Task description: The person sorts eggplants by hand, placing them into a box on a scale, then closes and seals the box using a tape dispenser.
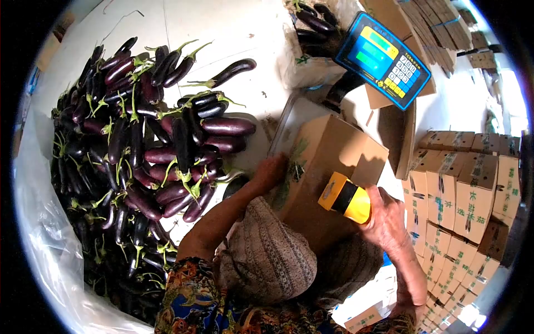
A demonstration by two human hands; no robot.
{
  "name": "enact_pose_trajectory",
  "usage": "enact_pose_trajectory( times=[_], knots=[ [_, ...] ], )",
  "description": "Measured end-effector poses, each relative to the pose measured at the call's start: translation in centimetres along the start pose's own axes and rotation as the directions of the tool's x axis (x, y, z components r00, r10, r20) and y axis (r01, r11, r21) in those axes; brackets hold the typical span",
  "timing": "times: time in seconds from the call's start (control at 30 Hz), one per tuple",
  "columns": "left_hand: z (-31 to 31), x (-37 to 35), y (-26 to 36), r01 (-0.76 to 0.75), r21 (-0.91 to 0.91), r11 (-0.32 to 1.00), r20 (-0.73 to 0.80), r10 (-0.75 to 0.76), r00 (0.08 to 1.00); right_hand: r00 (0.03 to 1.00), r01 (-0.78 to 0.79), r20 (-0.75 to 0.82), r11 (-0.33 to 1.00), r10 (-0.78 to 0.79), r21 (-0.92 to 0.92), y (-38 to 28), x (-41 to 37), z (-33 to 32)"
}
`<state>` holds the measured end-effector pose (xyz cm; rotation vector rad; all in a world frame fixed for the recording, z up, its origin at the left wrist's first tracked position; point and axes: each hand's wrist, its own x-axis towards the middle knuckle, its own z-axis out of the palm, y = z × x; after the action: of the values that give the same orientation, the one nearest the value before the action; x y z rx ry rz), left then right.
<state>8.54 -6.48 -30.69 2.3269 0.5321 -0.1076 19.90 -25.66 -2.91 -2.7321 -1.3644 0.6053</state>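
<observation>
A cardboard box point(334, 145) with green printing stands between my knees, its top face turned up toward me. My right hand point(384, 217) is wrapped round a yellow-and-black tape dispenser point(346, 197), held low over the box's right part. At the box's left side, my left hand point(271, 173) grips near the edge, with its fingers partly in shadow. Under the box's far left corner, the rim of a scale platform point(283, 122) shows. A large heap of purple eggplants point(133, 139) with green stems lies to my left, close to my left forearm.
A blue scale display point(384, 60) with a keypad rises beyond the box. Stacked printed cartons point(473, 189) line the right side, and flattened cardboard point(434, 28) leans at the back right. Clear plastic sheeting point(50, 234) borders the heap. One eggplant point(233, 72) lies apart on the pale floor.
</observation>
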Motion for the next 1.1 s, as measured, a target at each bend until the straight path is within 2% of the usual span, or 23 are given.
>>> enact_pose_trajectory(
  times=[0.07,0.13,0.2,0.23,0.27,0.33,0.37,0.4,0.47,0.57,0.63,0.73,0.9,0.93,1.03,1.07,1.1],
  knots=[
    [0.7,0.4,0.4,-0.046,-0.109,0.993,-0.138,0.031,0.990,0.999,0.035,-0.006,0.999,-0.035,-0.003,0.4,0.0,-0.1],
    [0.5,1.3,1.7,-0.020,-0.337,0.941,-0.193,-0.048,0.980,0.997,0.058,-0.041,0.998,-0.058,-0.008,0.5,-0.1,0.3],
    [1.1,2.4,-0.3,-0.042,-0.006,0.999,-0.009,0.042,0.999,0.996,0.076,-0.047,0.997,-0.076,0.003,0.7,-0.1,0.1],
    [0.4,2.8,-0.4,-0.077,0.159,0.984,0.094,0.063,0.994,0.996,0.080,-0.047,0.997,-0.079,0.009,0.8,-0.3,0.1],
    [-0.1,3.7,-0.4,-0.295,0.027,0.955,-0.247,0.293,0.924,0.984,0.126,-0.125,0.992,-0.125,0.005,1.0,-0.3,0.4],
    [-6.9,4.6,5.4,-0.489,-0.111,0.865,-0.565,0.350,0.747,0.986,0.128,-0.113,0.992,-0.126,0.014,1.4,-0.6,0.9],
    [-10.7,4.8,9.9,-0.450,-0.184,0.874,-0.555,0.286,0.781,0.985,0.136,-0.112,0.990,-0.134,0.018,1.5,-0.6,0.8],
    [-11.3,5.4,12.1,-0.533,-0.043,0.845,-0.501,0.443,0.744,0.985,0.137,-0.104,0.990,-0.135,0.015,1.5,-0.6,0.7],
    [-11.9,6.4,15.4,-0.681,0.220,0.699,-0.326,0.710,0.624,0.987,0.133,-0.084,0.991,-0.133,-0.008,1.3,-0.7,0.2],
    [-10.0,7.2,16.4,-0.630,0.297,0.717,-0.121,0.683,0.720,0.987,0.133,-0.096,0.991,-0.131,0.006,1.5,-0.9,0.3],
    [-9.7,7.4,16.3,-0.624,0.348,0.699,-0.116,0.693,0.712,0.979,0.145,-0.148,0.989,-0.142,0.010,1.7,-1.0,0.9],
    [-9.2,8.0,15.8,-0.635,0.420,0.649,-0.118,0.733,0.670,0.988,0.114,-0.118,0.990,-0.104,0.081,1.6,-1.2,0.6],
    [-8.9,8.2,15.8,-0.578,0.555,0.598,-0.024,0.706,0.708,0.992,0.069,-0.111,0.993,-0.057,0.100,1.5,-1.1,1.3],
    [-9.0,8.2,15.9,-0.572,0.574,0.586,-0.020,0.709,0.705,0.998,0.049,-0.044,0.992,-0.044,0.112,1.5,-1.3,0.6],
    [-9.3,8.2,16.4,-0.566,0.584,0.582,-0.005,0.700,0.715,0.997,0.065,-0.060,0.973,-0.053,0.221,2.0,-1.6,-0.3],
    [-9.4,8.0,16.6,-0.561,0.588,0.583,0.007,0.690,0.724,0.998,0.038,0.030,0.963,-0.047,0.266,2.3,-1.6,-1.1],
    [-9.5,7.9,16.8,-0.557,0.591,0.584,0.018,0.681,0.732,0.999,0.037,0.028,0.964,-0.046,0.263,2.7,-1.7,-0.9]
  ],
)
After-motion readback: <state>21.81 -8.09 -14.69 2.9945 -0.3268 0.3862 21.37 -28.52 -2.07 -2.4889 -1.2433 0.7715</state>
